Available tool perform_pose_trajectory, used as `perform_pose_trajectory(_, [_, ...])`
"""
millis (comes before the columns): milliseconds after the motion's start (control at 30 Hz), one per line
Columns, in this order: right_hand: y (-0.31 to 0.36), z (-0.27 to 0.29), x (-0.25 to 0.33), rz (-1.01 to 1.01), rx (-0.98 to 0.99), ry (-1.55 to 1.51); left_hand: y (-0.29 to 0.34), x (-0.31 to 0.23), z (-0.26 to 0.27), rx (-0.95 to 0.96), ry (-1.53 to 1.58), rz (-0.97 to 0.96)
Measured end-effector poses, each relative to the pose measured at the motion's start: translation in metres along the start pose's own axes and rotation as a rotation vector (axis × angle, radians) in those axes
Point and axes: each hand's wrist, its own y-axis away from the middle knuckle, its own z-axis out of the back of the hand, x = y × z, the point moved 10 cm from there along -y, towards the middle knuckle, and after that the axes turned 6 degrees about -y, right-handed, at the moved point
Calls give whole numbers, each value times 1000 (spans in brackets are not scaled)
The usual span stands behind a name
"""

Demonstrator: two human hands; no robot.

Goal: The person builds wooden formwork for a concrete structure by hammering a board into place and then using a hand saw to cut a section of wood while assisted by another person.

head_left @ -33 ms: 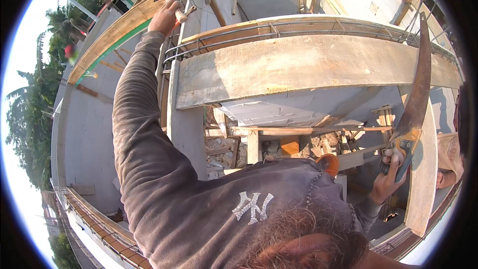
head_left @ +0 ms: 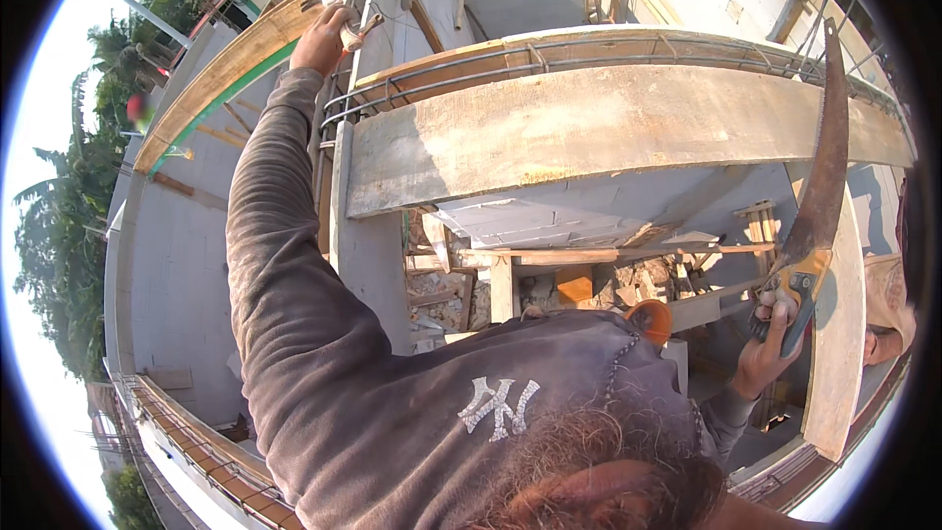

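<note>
- While the head view looks down over a brown long-sleeved top, the left hand (head_left: 316,39) is stretched up and away, at the top of a grey concrete column (head_left: 368,236).
- Left fingers are curled around a small pale tool (head_left: 355,31); its short handle pokes out to the right. What kind of tool it is cannot be told.
- Right hand (head_left: 770,344) is low at the right, fingers pressed closed around the yellow-and-dark handle of a hand saw (head_left: 819,196).
- Saw long axis: near vertical, blade tip pointing up and a little right; handle at the bottom. Blade rusty brown, lying just in front of an upright pale plank (head_left: 839,353).
- Container-like form: a long wooden beam trough (head_left: 608,128) of boards runs left to right across the view; inside it lies a cage of steel reinforcing bars (head_left: 549,54), bars running along the trough.
- Below the trough: scrap timber and rubble (head_left: 549,280) lie on the floor.
- Left edge: trees (head_left: 69,226) and a wall edge.
</note>
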Motion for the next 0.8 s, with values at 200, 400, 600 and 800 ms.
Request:
perform_pose_trajectory(200, [10,16,-6,-27,-61,25,42,27,-59,137,11,175])
perform_pose_trajectory(400, [9,17,-5,-18,-52,39,56,37,-46,29,120,189])
perform_pose_trajectory(600, [8,5,-1,-6,-52,83,43,35,-54,-48,205,139])
perform_pose_trajectory(800, [6,-9,4,-32,-20,73,45,77,-70,-47,298,138])
